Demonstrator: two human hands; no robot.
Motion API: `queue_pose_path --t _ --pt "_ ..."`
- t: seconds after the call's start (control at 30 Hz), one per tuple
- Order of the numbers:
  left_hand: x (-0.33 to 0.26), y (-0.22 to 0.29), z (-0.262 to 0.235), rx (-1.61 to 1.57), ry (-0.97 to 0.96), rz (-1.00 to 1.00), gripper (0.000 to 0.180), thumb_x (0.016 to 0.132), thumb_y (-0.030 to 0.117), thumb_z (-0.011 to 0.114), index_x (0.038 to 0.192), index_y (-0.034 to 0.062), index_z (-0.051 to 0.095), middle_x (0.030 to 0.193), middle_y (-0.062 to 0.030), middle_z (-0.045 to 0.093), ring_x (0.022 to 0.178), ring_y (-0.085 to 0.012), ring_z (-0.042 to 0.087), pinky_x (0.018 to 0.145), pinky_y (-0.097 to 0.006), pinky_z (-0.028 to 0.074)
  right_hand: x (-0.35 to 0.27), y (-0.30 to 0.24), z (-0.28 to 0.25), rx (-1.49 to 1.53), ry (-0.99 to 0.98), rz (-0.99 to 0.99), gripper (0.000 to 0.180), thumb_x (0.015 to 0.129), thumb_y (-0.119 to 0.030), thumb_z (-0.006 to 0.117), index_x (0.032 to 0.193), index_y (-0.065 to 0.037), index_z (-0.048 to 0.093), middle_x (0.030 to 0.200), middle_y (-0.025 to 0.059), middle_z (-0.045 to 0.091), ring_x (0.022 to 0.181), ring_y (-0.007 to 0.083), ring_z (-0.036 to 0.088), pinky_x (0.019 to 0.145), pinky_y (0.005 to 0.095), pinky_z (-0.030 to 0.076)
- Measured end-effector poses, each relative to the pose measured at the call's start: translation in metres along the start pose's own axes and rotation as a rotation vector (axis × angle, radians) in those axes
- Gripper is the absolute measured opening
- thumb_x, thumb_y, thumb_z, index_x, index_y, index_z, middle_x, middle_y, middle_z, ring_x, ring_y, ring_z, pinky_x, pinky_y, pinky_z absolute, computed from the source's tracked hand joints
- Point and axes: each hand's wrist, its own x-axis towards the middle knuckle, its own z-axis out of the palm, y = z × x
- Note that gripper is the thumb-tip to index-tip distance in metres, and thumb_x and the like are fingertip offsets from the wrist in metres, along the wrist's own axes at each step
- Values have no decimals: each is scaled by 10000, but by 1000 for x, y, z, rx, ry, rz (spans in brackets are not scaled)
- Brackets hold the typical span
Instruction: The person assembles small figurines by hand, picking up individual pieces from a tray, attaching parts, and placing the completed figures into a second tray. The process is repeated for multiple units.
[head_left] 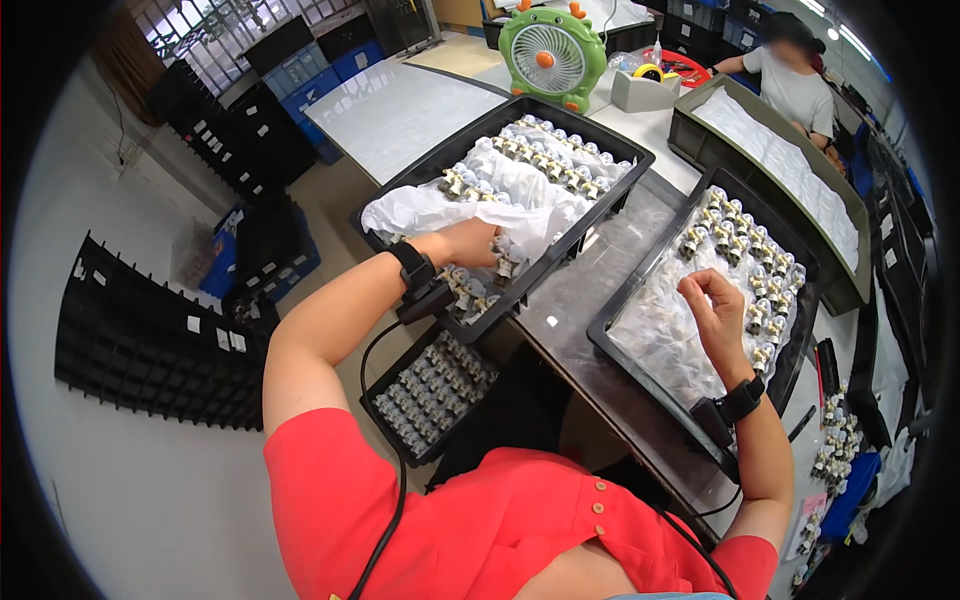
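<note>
Partly, the left hand point(468, 243) hides what it touches: its fingers curl at a bulb point(505, 262) near the close end of the left tray point(645, 160), though I cannot tell whether they grip it. A white sheet point(520, 215) covers part of that tray. Over the right tray point(600, 335), the right hand point(722, 315) has bent fingers, thumb near forefinger; whether they pinch anything is unclear. A co-worker point(798, 95) is partly hidden behind a bin point(860, 265).
</note>
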Motion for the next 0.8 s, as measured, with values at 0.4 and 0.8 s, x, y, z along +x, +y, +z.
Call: queue_pose_path --t 0.4,0.8 --pt "-3 -2 -13 -261 -218 -304 519 666 262 714 1074 -26 575 935 -185 658 782 -269 656 699 -336 517 1 -11 4 -110 -46 -37 120 824 -100 657 779 8 631 677 37 602 630 90 537 602 235 437" --pt "7 -11 -3 -391 15 -114 333 708 167 706 931 -53 592 728 -149 647 569 -196 662 511 -278 540 1 -10 4 -113 -71 -13 122 823 -96 656 775 12 626 667 34 597 618 87 532 592 236 439"
